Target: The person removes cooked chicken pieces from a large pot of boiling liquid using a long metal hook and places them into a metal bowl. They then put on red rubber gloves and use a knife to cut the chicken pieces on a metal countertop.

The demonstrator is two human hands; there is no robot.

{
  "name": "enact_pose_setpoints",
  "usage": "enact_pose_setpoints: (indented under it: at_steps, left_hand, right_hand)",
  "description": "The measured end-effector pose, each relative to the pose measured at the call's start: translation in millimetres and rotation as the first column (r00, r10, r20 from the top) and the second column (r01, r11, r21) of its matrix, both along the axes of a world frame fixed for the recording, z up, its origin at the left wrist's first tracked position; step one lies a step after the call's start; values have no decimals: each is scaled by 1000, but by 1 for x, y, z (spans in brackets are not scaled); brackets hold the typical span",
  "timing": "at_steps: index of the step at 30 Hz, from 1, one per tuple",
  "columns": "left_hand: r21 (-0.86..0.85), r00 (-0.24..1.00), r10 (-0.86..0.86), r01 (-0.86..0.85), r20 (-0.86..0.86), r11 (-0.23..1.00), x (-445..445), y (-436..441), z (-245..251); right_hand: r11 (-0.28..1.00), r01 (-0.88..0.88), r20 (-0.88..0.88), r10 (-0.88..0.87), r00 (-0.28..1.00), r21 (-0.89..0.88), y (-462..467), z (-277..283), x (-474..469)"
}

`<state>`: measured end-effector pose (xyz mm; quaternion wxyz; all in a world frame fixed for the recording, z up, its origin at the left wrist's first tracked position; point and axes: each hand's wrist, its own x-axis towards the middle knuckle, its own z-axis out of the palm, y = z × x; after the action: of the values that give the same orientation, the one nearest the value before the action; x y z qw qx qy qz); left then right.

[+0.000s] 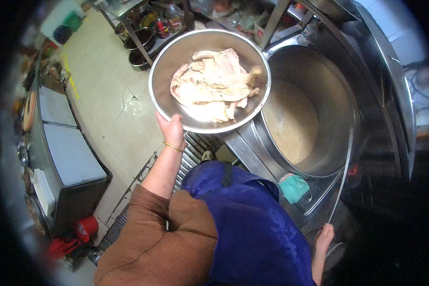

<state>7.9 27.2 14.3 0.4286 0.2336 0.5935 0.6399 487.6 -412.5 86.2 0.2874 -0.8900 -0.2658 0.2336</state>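
My left hand (171, 130) grips the near left rim of a wide stainless steel basin (161, 85). Pale, whitish meat (214, 87), looking like a poultry carcass with bones and skin, lies inside it. The basin's right side overlaps the rim of a large, deep steel pot (336, 89); whether it rests there I cannot tell. Low in the pot is a cloudy tan liquid (293, 125). At the lower right, my right hand (324, 234) is closed around the end of a long, thin, pale handle (343, 178), which runs up to the pot; its far end is not visible.
A teal cloth (294, 187) lies on the steel stove top beside the pot. Shelving (136, 35) with bowls and bottles stands beyond the basin. Left is a white-topped counter (69, 153), with a red bucket (85, 228) below. A metal floor grating (196, 150) runs underfoot.
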Motion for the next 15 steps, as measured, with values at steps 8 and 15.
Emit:
enact_pose_setpoints:
  at_steps: [8,15]
  left_hand:
    - [56,999,22,-24,33,998,4,-2,2]
    - [59,997,47,-51,61,997,6,-1,-6]
  right_hand:
    - [979,188,-441,-135,887,79,139,70,-39]
    - [971,-77,-417,-26,909,-228,200,53,30]
